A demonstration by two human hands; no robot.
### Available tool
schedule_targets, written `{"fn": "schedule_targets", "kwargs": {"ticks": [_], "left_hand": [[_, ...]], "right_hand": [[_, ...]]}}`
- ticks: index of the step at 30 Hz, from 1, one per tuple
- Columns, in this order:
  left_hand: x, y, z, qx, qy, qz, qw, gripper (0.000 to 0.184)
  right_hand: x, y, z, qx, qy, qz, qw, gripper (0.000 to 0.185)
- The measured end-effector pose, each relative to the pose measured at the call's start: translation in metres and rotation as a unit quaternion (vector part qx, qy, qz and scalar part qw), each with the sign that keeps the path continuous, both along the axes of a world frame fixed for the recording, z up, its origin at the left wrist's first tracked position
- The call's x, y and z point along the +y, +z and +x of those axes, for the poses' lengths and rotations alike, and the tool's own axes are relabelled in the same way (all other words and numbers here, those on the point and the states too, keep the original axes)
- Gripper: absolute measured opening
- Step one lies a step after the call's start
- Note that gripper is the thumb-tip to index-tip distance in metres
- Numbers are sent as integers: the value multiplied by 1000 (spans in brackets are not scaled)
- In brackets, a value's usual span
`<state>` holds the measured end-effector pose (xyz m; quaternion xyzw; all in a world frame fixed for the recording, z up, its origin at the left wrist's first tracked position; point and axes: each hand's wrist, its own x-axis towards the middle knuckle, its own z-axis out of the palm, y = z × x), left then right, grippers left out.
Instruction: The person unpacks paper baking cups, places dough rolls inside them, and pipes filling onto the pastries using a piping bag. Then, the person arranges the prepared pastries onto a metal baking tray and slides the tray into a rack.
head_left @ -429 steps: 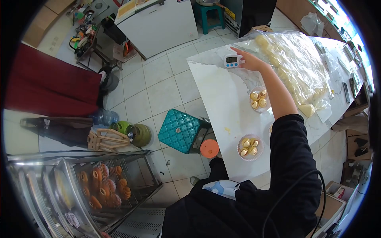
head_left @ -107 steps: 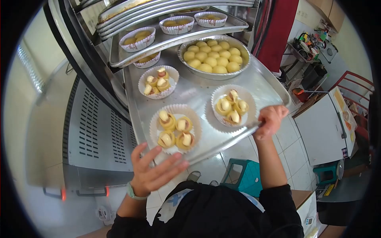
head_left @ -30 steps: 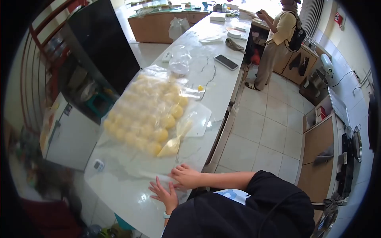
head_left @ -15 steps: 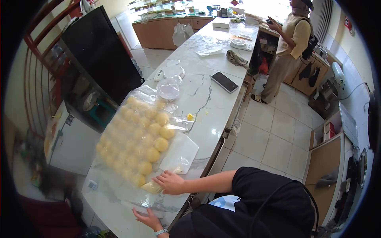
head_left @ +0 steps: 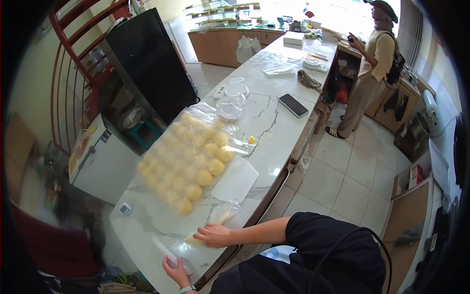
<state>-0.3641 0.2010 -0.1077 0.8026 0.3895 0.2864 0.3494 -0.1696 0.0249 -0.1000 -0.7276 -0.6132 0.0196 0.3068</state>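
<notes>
My right hand (head_left: 215,236) is closed round a clear piping bag (head_left: 224,212) with pale yellow filling. The bag's upper part sticks out behind the hand, and its narrow end points toward the left. Nearer the counter's front end, my left hand (head_left: 176,272) holds a long, translucent whitish thing (head_left: 171,254) whose kind I cannot make out. Beyond both hands, several round yellow dough balls (head_left: 193,191) lie in rows, mostly under a clear plastic sheet (head_left: 166,152). A white flat scraper (head_left: 236,179) rests beside them, just above the bag.
On the marble counter (head_left: 264,112) are a phone (head_left: 293,105), a round white scale (head_left: 237,90), a small timer (head_left: 126,209), a yellow scrap (head_left: 252,140) and a cloth (head_left: 309,81). Another person (head_left: 374,63) stands at the far right. A black fridge (head_left: 149,63) is at the left.
The camera view has shifted, so the counter sits further right and lower. My right hand and the piping bag have moved away from the dough balls, toward my left hand.
</notes>
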Motion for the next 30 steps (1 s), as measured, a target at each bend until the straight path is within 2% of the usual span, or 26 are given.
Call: {"fn": "schedule_targets", "kwargs": {"ticks": [1, 3, 7, 9, 10, 12, 13, 15, 16, 18, 21, 24, 25, 27, 28, 30], "left_hand": [[7, 2, -7, 0, -9, 3, 1000, 49], [25, 4, -17, 13, -41, -12, 999, 47], [52, -8, -33, -28, -61, -35, 997, 46], [54, -6, -39, -47, -63, -48, 996, 45], [56, -8, -41, -50, -69, -51, 995, 45], [59, -11, -47, -71, -89, -53, 992, 51], [60, -10, -49, -69, -95, -56, 992, 51], [61, -6, -58, -25, -165, -22, 986, 62], [59, -3, -63, -20, -172, -25, 985, 62], [54, 2, -70, 18, -236, 130, 963, 72], [48, -1, -80, 24, -270, 154, 950, 80], [37, 6, -88, 55, -287, 190, 937, 86], [36, 4, -88, 60, -281, 188, 939, 86], [41, -9, -87, 56, -295, 234, 925, 91], [37, -5, -85, 51, -283, 228, 930, 91], [40, -11, -85, 55, -278, 289, 914, 87]], "right_hand": [[8, 0, -7, 0, -9, 3, 1000, 44], [31, 7, -17, -8, -59, -73, 996, 44], [95, -2, -32, -42, -140, -88, 985, 47], [112, 1, -41, -123, -241, -22, 962, 49], [114, 1, -48, -126, -247, -25, 961, 49], [99, 25, -72, -103, -283, 134, 944, 48], [89, 23, -82, -103, -290, 131, 943, 48], [56, 13, -112, -44, -221, 149, 963, 46], [33, 2, -128, -15, -213, 133, 968, 45], [-26, -24, -159, 45, -224, 101, 968, 45], [-117, -74, -215, 118, -363, -74, 922, 45], [-196, -104, -266, 235, -422, -137, 865, 35], [-210, -107, -272, 237, -414, -141, 867, 35], [-236, -114, -281, 342, -428, -216, 808, 30], [-243, -120, -279, 337, -422, -245, 806, 29], [-263, -146, -266, 330, -360, -336, 805, 31]]}}
